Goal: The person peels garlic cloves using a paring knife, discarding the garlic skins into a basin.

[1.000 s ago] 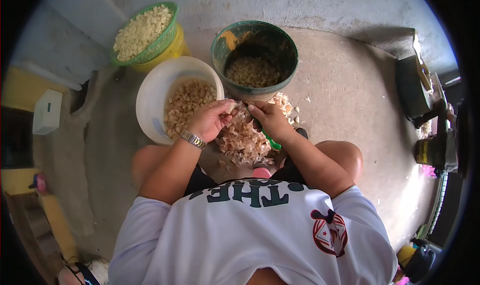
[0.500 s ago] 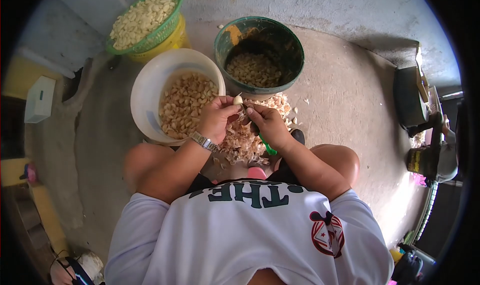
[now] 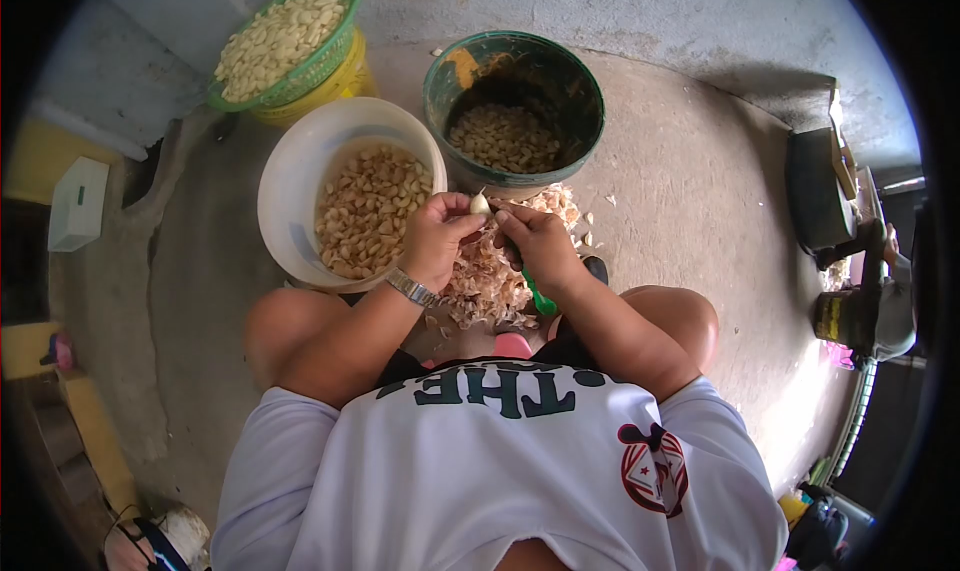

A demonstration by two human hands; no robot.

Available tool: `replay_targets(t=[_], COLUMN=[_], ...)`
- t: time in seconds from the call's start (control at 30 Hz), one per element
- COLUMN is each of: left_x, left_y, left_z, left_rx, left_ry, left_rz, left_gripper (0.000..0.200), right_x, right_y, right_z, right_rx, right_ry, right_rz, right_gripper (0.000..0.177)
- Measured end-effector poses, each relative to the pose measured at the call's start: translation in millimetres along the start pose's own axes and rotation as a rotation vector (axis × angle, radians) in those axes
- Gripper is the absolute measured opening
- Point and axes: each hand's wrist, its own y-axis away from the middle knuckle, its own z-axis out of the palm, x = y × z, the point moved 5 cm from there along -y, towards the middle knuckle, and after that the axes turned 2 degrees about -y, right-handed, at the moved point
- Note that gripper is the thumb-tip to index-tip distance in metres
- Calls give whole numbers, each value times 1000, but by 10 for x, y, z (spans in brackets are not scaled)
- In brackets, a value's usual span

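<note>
My left hand (image 3: 437, 239), with a metal watch on its wrist, pinches a pale garlic clove (image 3: 480, 206) between thumb and fingertips. Close beside it, my right hand (image 3: 540, 239) is closed around a small knife (image 3: 496, 207), whose dark blade shows only in part at the clove. Below both hands lies a heap of garlic skins (image 3: 485, 281). A white tub (image 3: 280, 196) of unpeeled-looking cloves in water stands left of my left hand. Beyond my hands is a dark green bucket (image 3: 590, 121) with pale cloves in it.
A green basket (image 3: 335, 61) heaped with peeled cloves rests on a yellow bucket (image 3: 345, 81) by the wall. Something bright green (image 3: 540, 296) lies near my right wrist. At far right are a dark container (image 3: 820, 191) and part of another person (image 3: 897, 301).
The clove has turned slightly in my left fingers, and more of its pale side shows. My right hand has shifted slightly. The view has moved a little; the containers stay put.
</note>
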Motion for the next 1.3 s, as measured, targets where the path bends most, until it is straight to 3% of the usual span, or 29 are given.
replay_targets(t=[0.07,0.17,0.23,0.37,0.57,0.63,0.7,0.93,1.0,1.1,1.2,1.3], left_x=[7,-11,-18,-33,-27,-17,14,25,22,-11,-40,-65], left_y=[-29,-48,-46,-50,-39,-40,-49,-54,-18,12,45,61], left_z=[-6,-13,-16,-24,-17,-23,-22,9,37,58,76,88], left_rx=[-69,-112,-96,-92,-132,-114,-112,-120,-128,-154,-159,-186], left_ry=[81,191,177,5,-13,-15,-61,-296,-237,-14,204,315], left_rz=[-87,-212,-230,-135,-209,-210,-164,71,71,-58,-196,-236], left_gripper=[14,12,10,13,18,18,18,17,18,19,19,18], right_x=[-50,-50,-88,-141,-83,-145,-186,-183,-139,-7,-85,-127], right_y=[47,41,43,78,-74,-37,23,97,76,79,165,189], right_z=[15,-9,12,24,-230,-193,-132,-43,-86,-124,-86,-83], right_rx=[-44,-78,-32,2,113,20,-77,-103,-65,-75,-118,-142], right_ry=[-306,-270,-57,200,107,126,138,219,255,-155,-368,-315], right_rz=[200,148,4,-158,-90,-66,-38,-159,-142,151,207,151], right_gripper=[21,23,24,26,25,27,28,29,25,20,17,18])
